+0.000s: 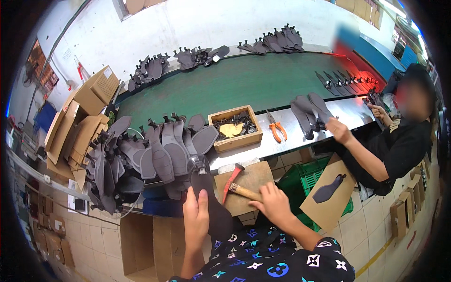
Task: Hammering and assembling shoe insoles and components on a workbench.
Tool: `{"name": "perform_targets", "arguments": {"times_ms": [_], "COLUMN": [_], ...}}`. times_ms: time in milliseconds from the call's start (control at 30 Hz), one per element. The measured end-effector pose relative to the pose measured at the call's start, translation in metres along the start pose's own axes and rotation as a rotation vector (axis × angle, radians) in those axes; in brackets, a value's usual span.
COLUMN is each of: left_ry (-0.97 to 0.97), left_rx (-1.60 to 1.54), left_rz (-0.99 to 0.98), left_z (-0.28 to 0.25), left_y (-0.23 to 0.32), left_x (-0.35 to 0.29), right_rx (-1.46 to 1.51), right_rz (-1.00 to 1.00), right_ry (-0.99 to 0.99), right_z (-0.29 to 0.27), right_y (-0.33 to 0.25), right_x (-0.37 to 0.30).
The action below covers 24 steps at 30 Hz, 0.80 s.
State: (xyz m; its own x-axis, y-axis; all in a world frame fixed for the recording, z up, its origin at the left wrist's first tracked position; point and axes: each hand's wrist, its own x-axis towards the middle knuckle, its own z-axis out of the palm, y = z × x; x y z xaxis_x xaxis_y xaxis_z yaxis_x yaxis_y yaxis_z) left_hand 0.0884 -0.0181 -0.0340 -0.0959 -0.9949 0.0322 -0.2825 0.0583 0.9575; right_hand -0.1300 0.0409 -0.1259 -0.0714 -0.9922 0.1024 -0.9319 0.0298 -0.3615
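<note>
My left hand [196, 214] is closed around the edge of a dark shoe sole [217, 211], held upright with a shiny, partly clear piece at its top end. In my right hand [275, 204] is the wooden handle of a hammer [246, 191]. Its red head rests on or just above a square wooden board [258, 175] in front of me; which of the two I cannot tell. A big pile of grey shoe soles with small black heels [171, 145] lies just beyond my left hand.
A wooden box [236, 143] of small black pieces and orange-handled pliers [277, 129] sit on the metal edge of a green conveyor belt [263, 75]. At right, a co-worker [399, 150] handles soles. Below stand a green crate [315, 175] and an open cardboard box [141, 244].
</note>
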Motion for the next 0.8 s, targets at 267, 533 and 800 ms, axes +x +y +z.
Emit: {"name": "perform_targets", "arguments": {"times_ms": [267, 533, 800], "left_ry": [-0.158, 0.024, -0.559], "left_rx": [0.646, 0.676, 0.939], "left_rz": [0.261, 0.707, 0.679], "left_z": [0.077, 0.096, 0.18], "left_y": [-0.06, -0.053, -0.066], "left_x": [0.01, 0.094, 0.318], "right_rx": [0.551, 1.043, 1.339], "right_rz": [0.448, 0.696, 0.771], "right_ry": [0.296, 0.468, 0.541], "right_z": [0.01, 0.008, -0.001], "right_y": [0.08, 0.094, 0.094], "right_x": [-0.046, -0.127, -0.124]}}
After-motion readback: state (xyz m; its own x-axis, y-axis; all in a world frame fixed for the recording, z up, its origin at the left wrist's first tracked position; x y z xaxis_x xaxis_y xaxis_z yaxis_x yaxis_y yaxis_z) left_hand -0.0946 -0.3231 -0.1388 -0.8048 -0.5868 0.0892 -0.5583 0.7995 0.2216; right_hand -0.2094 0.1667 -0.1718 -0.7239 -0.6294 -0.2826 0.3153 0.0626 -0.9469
